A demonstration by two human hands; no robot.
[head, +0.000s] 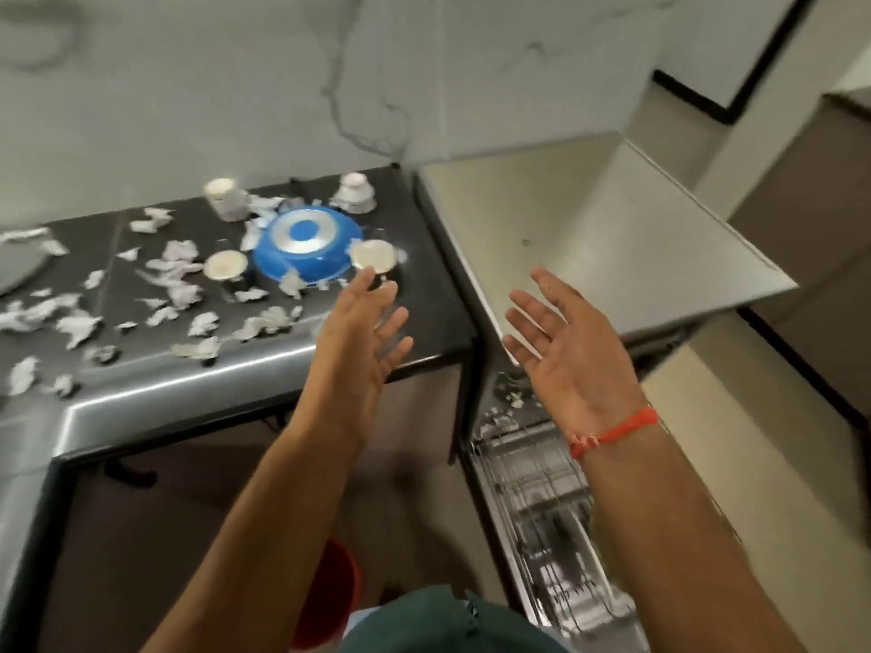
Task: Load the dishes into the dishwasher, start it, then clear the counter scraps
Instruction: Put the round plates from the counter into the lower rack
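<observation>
A blue bowl (306, 245) lies upside down on the dark counter (141, 384) among white scraps (75, 322).

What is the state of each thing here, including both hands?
left hand: open, holds nothing
right hand: open, palm up, holds nothing
blue bowl: upside down on counter
dishwasher: open, rack visible
paper scraps: scattered on counter
</observation>
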